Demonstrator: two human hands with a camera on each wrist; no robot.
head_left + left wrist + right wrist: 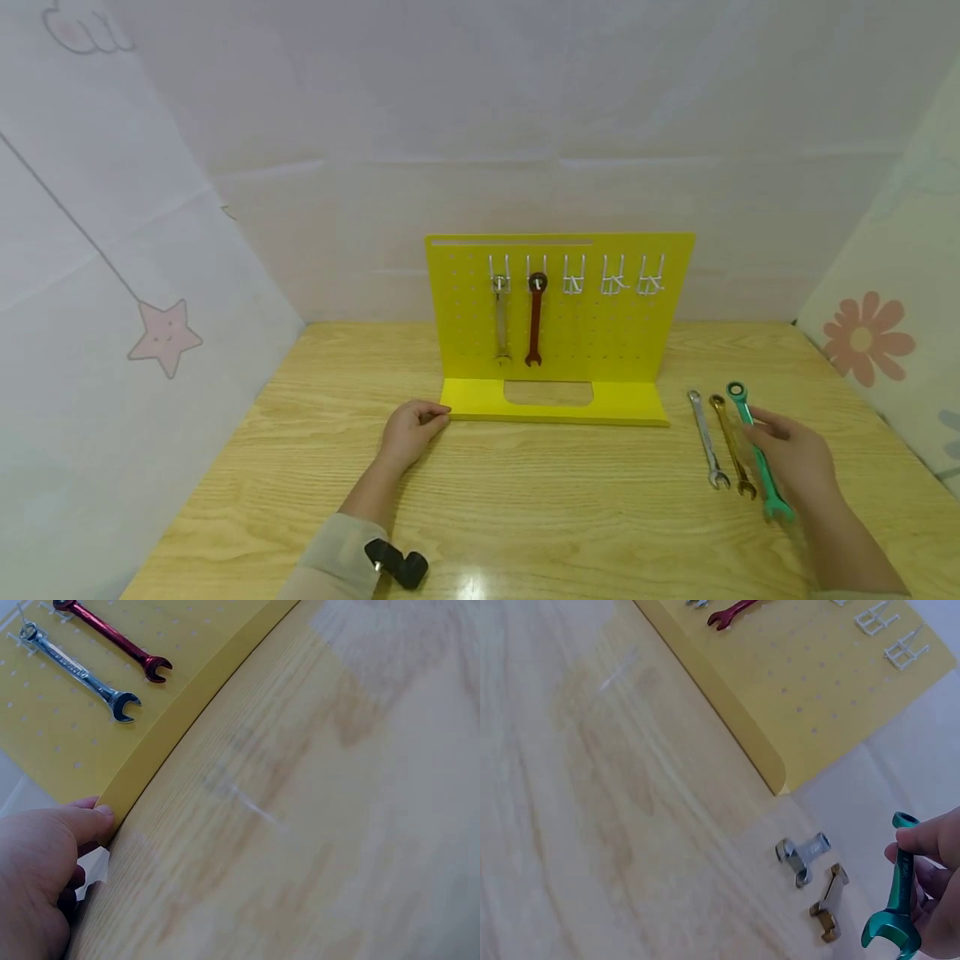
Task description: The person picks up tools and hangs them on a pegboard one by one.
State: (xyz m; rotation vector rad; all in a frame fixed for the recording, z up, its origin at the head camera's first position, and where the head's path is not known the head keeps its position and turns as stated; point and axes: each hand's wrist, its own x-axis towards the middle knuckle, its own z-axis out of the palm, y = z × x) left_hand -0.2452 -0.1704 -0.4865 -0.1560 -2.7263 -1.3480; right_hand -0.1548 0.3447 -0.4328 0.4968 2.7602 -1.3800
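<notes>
A green wrench [761,458] is gripped near its ring end by my right hand [798,457], its open jaw pointing toward me. Just left of it lie a gold wrench [731,442] and a silver wrench [705,437] on the table. With thumb and fingers, my left hand [408,432] pinches the front left corner of the yellow pegboard stand [622,406]. On the board hang a second silver wrench [79,671] at the left and a red wrench [535,329] beside it, ring ends up on white hooks.
Three bare white hooks [612,277] follow to the right of the red wrench. The stand sits on a wood-grain table [525,500] before a pale cloth backdrop [525,100]. A black clamp-like piece [397,562] is at the left sleeve.
</notes>
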